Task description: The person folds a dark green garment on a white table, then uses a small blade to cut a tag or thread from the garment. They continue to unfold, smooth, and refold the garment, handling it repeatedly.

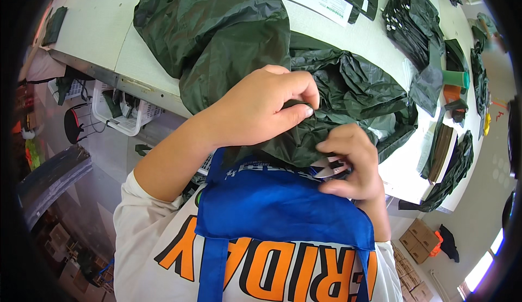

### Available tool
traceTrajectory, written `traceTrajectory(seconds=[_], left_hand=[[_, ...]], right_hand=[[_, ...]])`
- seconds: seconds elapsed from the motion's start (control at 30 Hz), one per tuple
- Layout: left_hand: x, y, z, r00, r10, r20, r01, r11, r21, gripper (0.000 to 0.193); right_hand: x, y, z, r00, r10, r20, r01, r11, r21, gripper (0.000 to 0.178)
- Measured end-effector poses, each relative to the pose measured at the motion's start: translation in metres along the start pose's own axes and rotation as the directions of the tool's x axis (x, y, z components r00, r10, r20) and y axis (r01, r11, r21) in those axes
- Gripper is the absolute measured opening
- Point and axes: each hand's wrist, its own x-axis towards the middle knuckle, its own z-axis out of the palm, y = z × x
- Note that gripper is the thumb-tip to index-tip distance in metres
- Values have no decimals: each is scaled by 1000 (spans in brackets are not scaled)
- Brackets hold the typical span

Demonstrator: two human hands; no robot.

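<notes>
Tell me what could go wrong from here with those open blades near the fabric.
First, the parted blades of the snips in the right hand sit right by the dark green fabric, so a careless close might nick it. Second, the blue apron lies just below the blades and could get caught. Third, the left hand pinches the fabric close by, so a slip might reach its fingers.
</notes>
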Motion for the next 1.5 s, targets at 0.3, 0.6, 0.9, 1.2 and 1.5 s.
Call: traceTrajectory(seconds=[0.3, 0.6, 0.9, 1.2, 1.5], left_hand=[[-3, 11, -3, 992, -125, -15, 123, 988, -92, 24], [-6, 13, -3, 997, -68, -33, 67, 997, -34, 23], [-18, 14, -9, 988, -146, 42, 140, 983, 118, 18], [-93, -47, -47, 759, -650, 51, 510, 640, 575, 52], [-41, -96, -61, 750, -533, -392, 479, 30, 877, 64]], right_hand=[[23, -39, -2, 993, 25, -115, -81, 851, -519, 37], [29, -43, 6, 994, -87, -71, 24, 780, -625, 31], [31, 29, -31, 779, 348, -521, -355, 930, 92, 39], [55, 192, -44, 893, 231, -386, -438, 643, -628, 37], [31, 131, -126, 764, 358, -537, -542, 808, -233, 16]])
